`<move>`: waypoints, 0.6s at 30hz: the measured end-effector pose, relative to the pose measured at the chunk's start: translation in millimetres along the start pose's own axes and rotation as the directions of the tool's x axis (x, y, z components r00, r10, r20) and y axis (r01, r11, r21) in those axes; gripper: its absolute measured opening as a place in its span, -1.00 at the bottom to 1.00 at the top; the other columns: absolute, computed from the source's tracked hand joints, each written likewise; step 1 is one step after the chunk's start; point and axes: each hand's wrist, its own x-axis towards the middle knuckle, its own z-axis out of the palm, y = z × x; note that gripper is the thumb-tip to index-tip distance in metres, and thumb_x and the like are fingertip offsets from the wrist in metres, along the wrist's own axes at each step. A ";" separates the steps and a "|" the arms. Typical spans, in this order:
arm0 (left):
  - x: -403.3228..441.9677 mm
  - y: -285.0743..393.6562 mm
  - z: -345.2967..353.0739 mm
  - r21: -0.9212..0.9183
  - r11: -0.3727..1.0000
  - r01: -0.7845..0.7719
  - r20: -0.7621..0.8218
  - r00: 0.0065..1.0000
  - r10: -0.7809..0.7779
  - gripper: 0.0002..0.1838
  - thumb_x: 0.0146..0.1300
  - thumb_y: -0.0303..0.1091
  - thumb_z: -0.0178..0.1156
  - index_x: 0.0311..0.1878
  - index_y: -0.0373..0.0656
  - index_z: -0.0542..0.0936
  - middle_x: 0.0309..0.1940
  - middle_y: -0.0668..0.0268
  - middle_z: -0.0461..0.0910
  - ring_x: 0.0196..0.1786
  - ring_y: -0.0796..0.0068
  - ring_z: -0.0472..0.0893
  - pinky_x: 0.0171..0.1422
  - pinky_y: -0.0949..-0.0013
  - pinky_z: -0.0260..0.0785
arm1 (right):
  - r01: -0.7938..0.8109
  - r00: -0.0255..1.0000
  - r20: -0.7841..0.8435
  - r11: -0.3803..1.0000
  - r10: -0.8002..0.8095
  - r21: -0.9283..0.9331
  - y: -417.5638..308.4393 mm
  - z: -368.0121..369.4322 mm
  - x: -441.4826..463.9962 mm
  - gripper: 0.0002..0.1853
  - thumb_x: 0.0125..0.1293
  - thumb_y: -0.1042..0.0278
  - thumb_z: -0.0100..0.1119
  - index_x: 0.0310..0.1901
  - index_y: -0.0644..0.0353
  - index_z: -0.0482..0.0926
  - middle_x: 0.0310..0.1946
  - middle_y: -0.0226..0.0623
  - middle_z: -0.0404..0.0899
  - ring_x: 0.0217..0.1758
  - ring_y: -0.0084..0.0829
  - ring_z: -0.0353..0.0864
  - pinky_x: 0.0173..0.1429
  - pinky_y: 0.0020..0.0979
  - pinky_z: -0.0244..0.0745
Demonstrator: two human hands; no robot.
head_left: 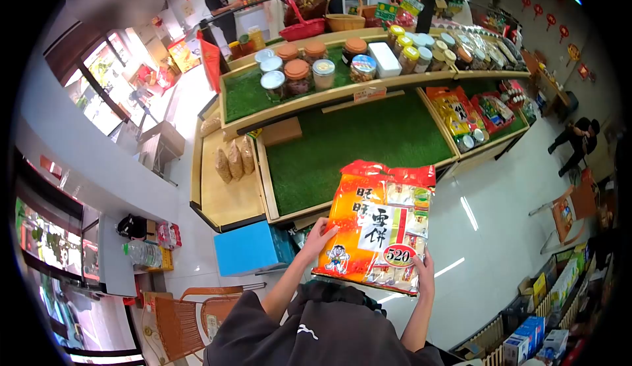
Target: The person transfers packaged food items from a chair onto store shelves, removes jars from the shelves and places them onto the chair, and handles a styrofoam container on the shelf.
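Observation:
A large orange, red and clear bag of rice crackers [359, 234], marked 520, is held upright in front of my body. Its left edge is in the grip of my left hand [320, 239], the thumb lying on the front. On the lower right edge, my right hand [424, 268] grips the bag, partly hidden by it. Wrapped crackers show through the clear side. Just beyond the bag lies the green turf-lined shelf [355, 155] of a wooden display stand.
Lidded jars [297, 73] line the upper tier. Colourful snack bags [454, 109] fill the right compartment, and brown packets [234, 158] stand at left. A blue box [253, 251] sits on the floor near a wicker chair [178, 323]. A person [578, 143] sits at far right; others stand behind.

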 end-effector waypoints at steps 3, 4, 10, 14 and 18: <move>21.0 0.5 10.7 -0.065 0.998 0.007 0.043 0.999 -0.004 -0.64 0.29 -0.34 0.17 0.09 -0.21 0.35 -0.08 0.30 0.51 0.00 0.59 0.48 0.12 0.50 0.31 | -0.026 0.996 -0.081 0.999 0.029 0.043 -3.7 -6.5 11.4 -0.34 0.19 0.38 0.22 0.28 0.44 0.20 0.05 -0.09 0.47 0.01 -0.41 0.53 0.04 -0.44 0.48; 26.0 3.5 12.6 -0.103 0.994 0.028 0.065 0.998 -0.021 -0.60 0.29 -0.35 0.17 0.13 -0.21 0.32 0.00 0.28 0.50 0.05 0.55 0.48 0.15 0.48 0.33 | -0.030 0.998 -0.054 0.998 0.033 0.057 -8.0 -4.6 16.7 -0.33 0.19 0.38 0.23 0.28 0.44 0.20 0.04 -0.09 0.48 0.00 -0.42 0.53 0.04 -0.44 0.48; 62.8 -5.9 19.2 -0.382 0.907 0.179 0.006 0.982 -0.191 -0.44 0.26 -0.37 0.18 0.30 -0.15 0.23 0.14 0.24 0.43 0.13 0.47 0.48 0.16 0.42 0.39 | -0.079 0.997 -0.002 0.997 0.079 -0.016 -31.4 4.7 80.9 -0.34 0.18 0.39 0.24 0.28 0.41 0.23 0.03 -0.13 0.49 -0.01 -0.44 0.53 0.05 -0.44 0.48; 93.1 0.1 17.7 -0.404 0.880 0.251 0.003 0.962 -0.274 -0.37 0.24 -0.40 0.19 0.34 -0.16 0.18 0.18 0.21 0.41 0.15 0.44 0.48 0.15 0.41 0.41 | -0.063 0.995 0.067 0.989 0.073 -0.136 -37.2 5.0 129.3 -0.32 0.20 0.43 0.18 0.33 0.39 0.15 0.07 -0.16 0.47 0.02 -0.47 0.52 0.10 -0.44 0.46; 133.9 1.7 19.0 -0.401 0.879 0.258 -0.014 0.958 -0.288 -0.32 0.20 -0.47 0.21 0.36 -0.15 0.14 0.18 0.18 0.41 0.10 0.41 0.52 0.09 0.40 0.46 | -0.110 0.991 0.064 0.993 0.113 -0.051 -50.1 7.0 162.1 -0.29 0.18 0.45 0.22 0.34 0.37 0.15 0.12 -0.14 0.43 0.07 -0.44 0.49 0.13 -0.44 0.43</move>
